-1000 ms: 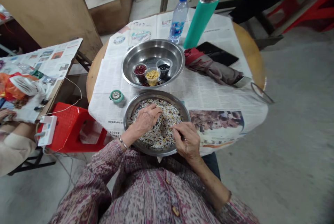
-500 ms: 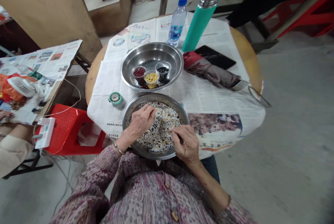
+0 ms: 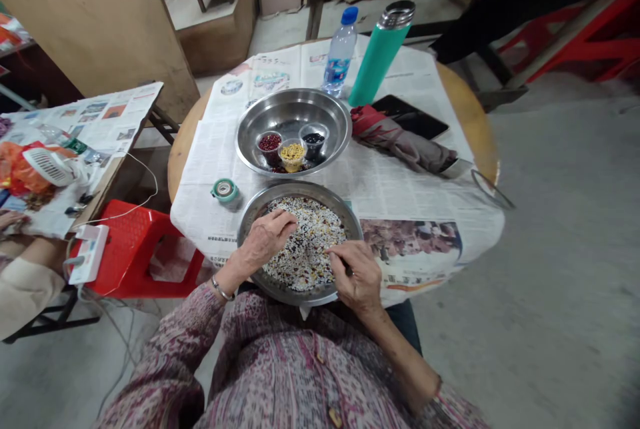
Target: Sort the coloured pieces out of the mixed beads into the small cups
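A metal basin [image 3: 253, 199] in front of me holds a mix of white grains [image 3: 315, 229] with black, yellow and dark red beans. Over its left side is my left hand [image 3: 266, 237], fingers curled and pressed together; whatever they hold is hidden. My right hand [image 3: 357, 272] bends over the right rim, thumb and forefinger pinched above the grains, and I cannot make out anything between them. A second metal basin [image 3: 280, 103] behind carries three clear cups: one of red beans [image 3: 270, 143], one of yellow beans [image 3: 293, 153], one of black beans [image 3: 313, 139].
On the newspaper-covered table [image 3: 200, 149] stand a water bottle [image 3: 340, 55] and a green flask [image 3: 381, 59]. A folded umbrella [image 3: 405, 141], a phone [image 3: 413, 115] and a tape roll [image 3: 225, 191] lie there too. A red stool [image 3: 135, 249] and another person's arm [image 3: 30, 282] are at left.
The view has shifted slightly, so the table things sit a little lower. Both hands stay over the front basin; the left hand's fingers have moved only slightly.
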Available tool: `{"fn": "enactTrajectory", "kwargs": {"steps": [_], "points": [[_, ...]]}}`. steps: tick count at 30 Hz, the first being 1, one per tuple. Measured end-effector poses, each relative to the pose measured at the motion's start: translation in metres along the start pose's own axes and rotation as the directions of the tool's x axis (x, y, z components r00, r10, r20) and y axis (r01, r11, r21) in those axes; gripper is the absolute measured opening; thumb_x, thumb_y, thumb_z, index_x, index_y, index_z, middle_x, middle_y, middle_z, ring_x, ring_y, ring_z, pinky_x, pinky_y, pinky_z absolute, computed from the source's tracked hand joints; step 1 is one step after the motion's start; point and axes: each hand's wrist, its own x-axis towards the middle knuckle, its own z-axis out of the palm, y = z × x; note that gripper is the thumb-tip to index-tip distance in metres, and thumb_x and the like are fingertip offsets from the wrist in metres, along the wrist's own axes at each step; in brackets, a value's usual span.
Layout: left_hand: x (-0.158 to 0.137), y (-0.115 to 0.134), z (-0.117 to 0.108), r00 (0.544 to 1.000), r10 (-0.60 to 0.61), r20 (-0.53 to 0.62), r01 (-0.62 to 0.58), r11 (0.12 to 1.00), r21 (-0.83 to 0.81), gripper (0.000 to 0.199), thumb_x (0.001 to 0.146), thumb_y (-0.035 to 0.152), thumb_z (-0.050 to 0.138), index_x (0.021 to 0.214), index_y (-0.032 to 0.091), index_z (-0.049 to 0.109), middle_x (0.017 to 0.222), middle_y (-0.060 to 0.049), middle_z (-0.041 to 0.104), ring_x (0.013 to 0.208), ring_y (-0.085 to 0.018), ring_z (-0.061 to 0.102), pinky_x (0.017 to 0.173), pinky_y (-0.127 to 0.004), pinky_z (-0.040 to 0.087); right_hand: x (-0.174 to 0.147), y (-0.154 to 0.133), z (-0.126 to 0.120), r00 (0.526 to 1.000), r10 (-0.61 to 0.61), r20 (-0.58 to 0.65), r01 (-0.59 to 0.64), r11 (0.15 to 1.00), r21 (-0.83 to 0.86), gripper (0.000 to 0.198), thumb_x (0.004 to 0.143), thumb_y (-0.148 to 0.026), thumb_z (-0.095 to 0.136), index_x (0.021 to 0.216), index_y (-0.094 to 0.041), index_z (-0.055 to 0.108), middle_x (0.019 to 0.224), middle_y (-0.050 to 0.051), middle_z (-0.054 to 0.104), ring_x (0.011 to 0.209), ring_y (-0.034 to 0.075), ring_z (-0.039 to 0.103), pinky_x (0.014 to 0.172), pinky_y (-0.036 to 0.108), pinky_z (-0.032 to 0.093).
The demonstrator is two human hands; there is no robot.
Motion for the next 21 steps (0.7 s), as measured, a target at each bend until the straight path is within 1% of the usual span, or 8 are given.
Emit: {"fn": "enactTrajectory", "kwargs": {"steps": [3,6,11,13,17,21], "points": [[0.001,-0.001,-0.002,0.999,0.014,-0.049,-0.015,1.000,-0.020,0.013,0.101,0.016,0.050,0.100,0.017,0.062,0.090,-0.005,0.068,0.088,-0.017,0.066,0.082,-0.029,0.054,-0.001,0.000,0.000,1.000,0.018,0.001,-0.018,1.000,0.002,0.016,0.089,-0.010,0.057,0.091,-0.023,0.066,0.081,0.002,0.069,0.081,0.020,0.060,0.076,0.036,0.047],[0.002,-0.003,-0.004,0.996,0.031,-0.084,-0.034,0.999,-0.042,0.011,0.100,0.015,0.052,0.099,0.017,0.063,0.091,-0.005,0.070,0.088,-0.017,0.068,0.081,-0.029,0.055,0.000,-0.001,-0.001,1.000,0.029,0.008,-0.029,1.000,0.008,0.016,0.089,-0.010,0.057,0.090,-0.023,0.066,0.079,0.002,0.068,0.079,0.020,0.060,0.075,0.036,0.047],[-0.001,-0.004,-0.001,0.998,0.015,-0.062,-0.019,0.998,-0.065,0.013,0.101,0.018,0.050,0.102,0.017,0.063,0.093,-0.006,0.071,0.089,-0.017,0.069,0.082,-0.030,0.056,0.002,-0.002,-0.001,0.999,0.035,-0.001,-0.035,0.999,0.017,0.017,0.088,-0.011,0.056,0.089,-0.024,0.068,0.078,0.002,0.069,0.079,0.020,0.061,0.075,0.036,0.047],[-0.002,-0.004,0.000,0.997,-0.005,-0.074,-0.001,0.997,-0.072,0.014,0.102,0.019,0.049,0.104,0.017,0.062,0.095,-0.007,0.071,0.091,-0.018,0.069,0.084,-0.031,0.057,0.002,-0.003,-0.001,0.999,0.041,-0.002,-0.041,0.999,0.019,0.017,0.088,-0.012,0.056,0.088,-0.024,0.068,0.078,0.002,0.070,0.079,0.020,0.061,0.075,0.036,0.048],[0.000,-0.004,-0.004,0.991,-0.017,-0.134,0.006,0.997,-0.082,0.014,0.102,0.021,0.050,0.103,0.018,0.063,0.094,-0.006,0.071,0.090,-0.017,0.068,0.084,-0.030,0.056,0.002,-0.002,-0.001,0.999,0.032,0.007,-0.032,0.999,0.017,0.018,0.088,-0.010,0.056,0.090,-0.024,0.067,0.079,0.002,0.070,0.080,0.020,0.060,0.075,0.036,0.048],[0.003,-0.006,-0.011,0.982,-0.016,-0.188,0.001,0.997,-0.079,0.011,0.101,0.020,0.054,0.100,0.017,0.064,0.089,-0.004,0.069,0.084,-0.015,0.067,0.079,-0.027,0.055,0.002,-0.002,-0.001,1.000,0.011,-0.001,-0.011,1.000,0.009,0.017,0.088,-0.009,0.057,0.090,-0.023,0.066,0.079,0.002,0.069,0.080,0.019,0.060,0.075,0.035,0.048]]}}
